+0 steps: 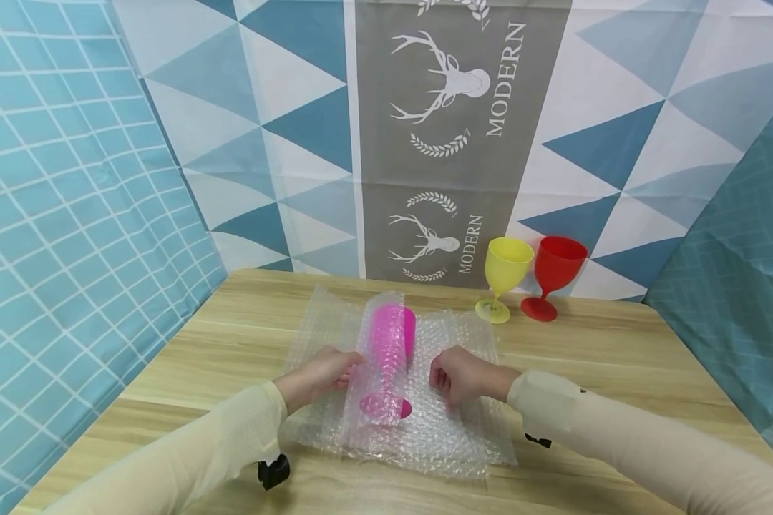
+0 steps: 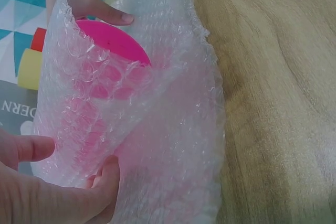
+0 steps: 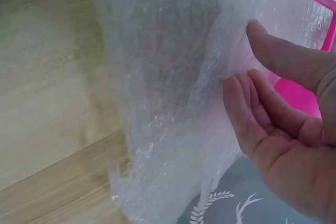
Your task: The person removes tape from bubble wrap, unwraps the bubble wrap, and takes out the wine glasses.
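A pink plastic goblet [image 1: 409, 332] lies on its side on a sheet of bubble wrap [image 1: 444, 443], a flap folded over most of it. Its rim [image 2: 118, 43] shows past the wrap in the left wrist view. My left hand [image 1: 322, 373] holds the folded flap at the goblet's left side, thumb and fingers on the wrap. To the goblet's right is my right hand [image 1: 460, 375], low over the wrap. Its fingers [image 3: 244, 98] are loosely bent near the sheet, the thumb apart from them, and nothing is visibly pinched.
A yellow goblet [image 1: 509, 261] and a red goblet [image 1: 559, 261] stand upright at the back right of the wooden table [image 1: 232, 343]. Behind them hangs a patterned cloth [image 1: 309, 143], and a blue checked cloth [image 1: 58, 214] covers the left side.
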A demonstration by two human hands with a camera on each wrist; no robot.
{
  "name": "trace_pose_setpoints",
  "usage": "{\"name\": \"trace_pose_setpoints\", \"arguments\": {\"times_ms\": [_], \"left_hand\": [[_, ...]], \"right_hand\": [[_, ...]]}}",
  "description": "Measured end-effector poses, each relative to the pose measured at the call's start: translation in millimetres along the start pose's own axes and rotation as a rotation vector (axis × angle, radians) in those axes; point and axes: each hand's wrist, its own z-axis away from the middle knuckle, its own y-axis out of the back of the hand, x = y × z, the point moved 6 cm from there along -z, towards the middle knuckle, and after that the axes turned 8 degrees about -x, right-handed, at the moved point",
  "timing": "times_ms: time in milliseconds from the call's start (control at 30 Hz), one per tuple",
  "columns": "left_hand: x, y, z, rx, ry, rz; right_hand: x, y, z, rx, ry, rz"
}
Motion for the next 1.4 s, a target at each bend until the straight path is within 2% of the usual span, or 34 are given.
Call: {"name": "trace_pose_setpoints", "arguments": {"times_ms": [200,400,533,767,867,1000,1100,1200,1400], "left_hand": [[0.7,-0.3,0.0,0.01,0.009,-0.015],[6.8,-0.8,3.1,0.005,-0.026,-0.011],[14.1,1.3,5.2,0.046,-0.061,-0.066],[33.5,1.6,9.4,0.167,-0.101,-0.228],[50.0,-2.3,12.2,0.204,-0.189,-0.296],[74.5,-13.0,19.3,0.213,-0.345,-0.432],[88.4,-24.3,22.9,0.177,-0.459,-0.558],[94.8,-35.8,21.6,0.11,-0.54,-0.693],[89.0,-53.7,14.4,-0.052,-0.619,-0.937]], "right_hand": [[-4.9,-4.2,2.8,0.067,-0.02,0.123],[-1.2,-4.8,3.0,0.074,-0.062,0.091],[1.1,-2.6,0.8,0.063,-0.057,0.065],[1.0,-0.8,-1.2,0.057,-0.008,0.063],[-0.4,-0.6,-1.2,0.065,0.011,0.069],[-1.7,-1.1,-1.4,0.063,0.016,0.065],[-1.2,-2.1,-2.1,0.06,0.017,0.065],[-0.1,-3.2,-3.0,0.054,0.018,0.059],[-0.3,-4.7,-5.2,0.059,0.038,0.066]]}}
